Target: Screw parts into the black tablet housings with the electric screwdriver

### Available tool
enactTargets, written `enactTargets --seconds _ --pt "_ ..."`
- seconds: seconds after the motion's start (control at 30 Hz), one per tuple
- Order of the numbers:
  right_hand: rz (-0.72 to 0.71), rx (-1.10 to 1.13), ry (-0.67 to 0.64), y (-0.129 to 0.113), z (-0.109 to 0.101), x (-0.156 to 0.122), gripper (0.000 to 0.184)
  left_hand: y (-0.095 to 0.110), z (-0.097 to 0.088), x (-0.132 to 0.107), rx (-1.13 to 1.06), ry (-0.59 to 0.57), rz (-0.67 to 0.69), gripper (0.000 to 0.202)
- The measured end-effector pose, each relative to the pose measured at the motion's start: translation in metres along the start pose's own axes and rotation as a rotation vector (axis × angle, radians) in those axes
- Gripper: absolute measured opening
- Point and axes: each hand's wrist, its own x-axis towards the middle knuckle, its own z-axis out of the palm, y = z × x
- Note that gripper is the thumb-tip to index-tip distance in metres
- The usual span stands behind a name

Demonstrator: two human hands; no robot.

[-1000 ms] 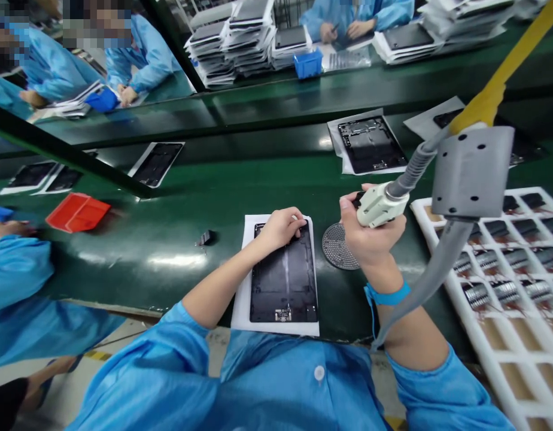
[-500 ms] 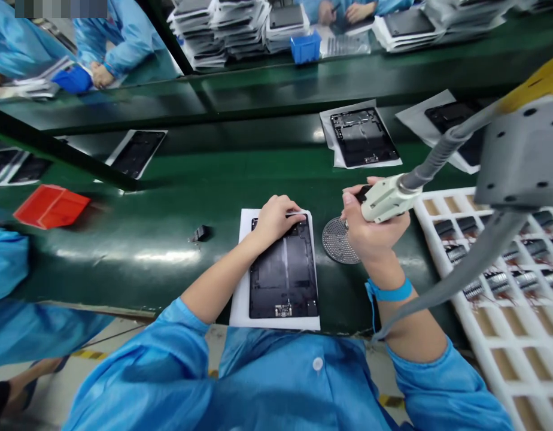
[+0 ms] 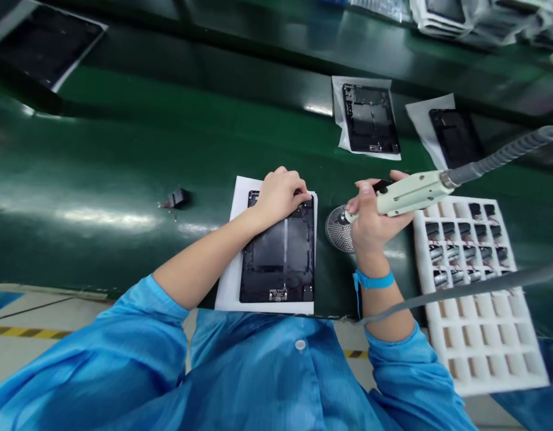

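A black tablet housing [image 3: 267, 257] lies on a white sheet [image 3: 228, 281] at the bench's near edge. My left hand [image 3: 279, 194] rests over its top edge, fingers curled and thumb near the upper right corner; whatever is under the fingers is hidden. In my right hand [image 3: 370, 230] is a pale green electric screwdriver [image 3: 413, 193], held nearly level with its tip pointing left. That tip is at a round perforated metal dish [image 3: 338, 230], right of the housing; whether it touches cannot be told.
A white foam tray [image 3: 483, 383] with small black parts in several cells stands at right. A grey cable [image 3: 474, 288] crosses over it. Two more housings [image 3: 370, 123] lie behind on sheets. A small black wired part [image 3: 176, 199] lies at left.
My view has tilted down and shifted, so the co-workers and red bin have left it. The screwdriver tip now shows at the perforated dish. My left hand stays on the housing.
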Motion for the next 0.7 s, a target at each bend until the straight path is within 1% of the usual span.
enactTargets --seconds 0.1,0.27,0.4,0.5,0.57,0.63,0.7 --pt "-0.003 0.057 0.005 -0.002 0.001 0.001 0.052 0.004 -0.001 0.000 -0.006 -0.014 -0.032 0.016" --pt "0.055 0.126 0.006 -0.006 0.003 0.004 0.059 0.010 -0.008 -0.001 -0.022 -0.031 -0.049 0.017" --pt "0.040 0.134 0.001 -0.011 0.003 0.004 0.056 0.011 -0.010 0.000 -0.040 -0.042 -0.062 0.016" --pt "0.010 0.134 -0.003 -0.022 0.005 0.011 0.052 0.012 -0.009 0.003 -0.052 -0.059 -0.085 0.014" --pt "-0.035 0.144 0.027 -0.029 0.011 0.018 0.048 0.013 -0.009 0.005 -0.052 -0.070 -0.101 0.013" --pt "-0.074 0.151 0.033 -0.031 0.023 0.024 0.044 0.015 -0.009 0.006 -0.045 -0.077 -0.112 0.013" --pt "-0.080 0.150 -0.013 -0.025 0.038 0.026 0.046 0.017 -0.010 0.006 -0.029 -0.082 -0.116 0.012"
